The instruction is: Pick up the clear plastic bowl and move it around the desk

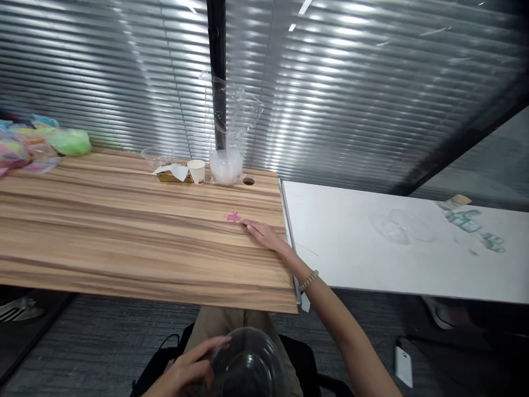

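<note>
A clear plastic bowl [250, 361] is over my lap, below the table's front edge. My left hand [189, 365] grips it at its left rim, with the thumb side partly hidden. My right hand [263, 234] reaches across the wooden table [136, 237], its fingers stretched out low over the surface. The fingertips are at the right edge of a small heap of pink bits [233, 216]; I cannot tell whether any are under the fingers. A beaded bracelet [308, 280] is on the right wrist.
At the back stand a paper cup [196, 172], a gold box [172, 173] with white paper, and a bagged stack of clear bowls [226, 166]. Coloured bags [70, 142] lie far left. A white table [330, 231] adjoins on the right, with clear lids [397, 229].
</note>
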{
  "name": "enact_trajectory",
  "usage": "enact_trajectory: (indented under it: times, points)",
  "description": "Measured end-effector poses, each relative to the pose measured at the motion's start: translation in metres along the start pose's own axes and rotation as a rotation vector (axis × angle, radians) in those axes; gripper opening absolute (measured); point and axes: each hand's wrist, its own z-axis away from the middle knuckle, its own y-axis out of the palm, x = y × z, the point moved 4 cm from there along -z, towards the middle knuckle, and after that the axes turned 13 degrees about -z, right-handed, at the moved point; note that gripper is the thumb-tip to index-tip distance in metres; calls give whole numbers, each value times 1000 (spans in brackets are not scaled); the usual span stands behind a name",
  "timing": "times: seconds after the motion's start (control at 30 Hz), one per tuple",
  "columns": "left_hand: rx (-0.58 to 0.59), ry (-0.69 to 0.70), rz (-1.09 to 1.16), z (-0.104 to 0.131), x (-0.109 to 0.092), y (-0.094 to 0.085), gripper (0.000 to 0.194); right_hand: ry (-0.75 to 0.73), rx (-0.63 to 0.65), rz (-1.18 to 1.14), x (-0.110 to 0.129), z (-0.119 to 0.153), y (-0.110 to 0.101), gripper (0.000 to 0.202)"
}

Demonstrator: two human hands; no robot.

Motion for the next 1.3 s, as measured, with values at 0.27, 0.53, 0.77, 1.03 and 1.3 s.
enact_trajectory:
  times: [0.27, 0.53, 0.77, 1.03, 1.3]
  points:
    - [-246, -186, -185, 30, 39, 2, 24, -13, 97, -90, 23, 12, 15, 54]
    - [-423, -164, -307, 33, 33, -2, 26, -53, 218, -134, 73, 44, 58, 48]
    - [-488, -145, -318, 31, 32, -4, 27, -140, 408, -103, 132, 106, 110, 45]
    - [-367, -135, -300, 34, 37, -1, 27, -128, 435, -259, 141, 128, 106, 40]
    - [-266, -80, -287, 75, 25, -48, 20, -71, 139, -316, 120, 86, 53, 38]
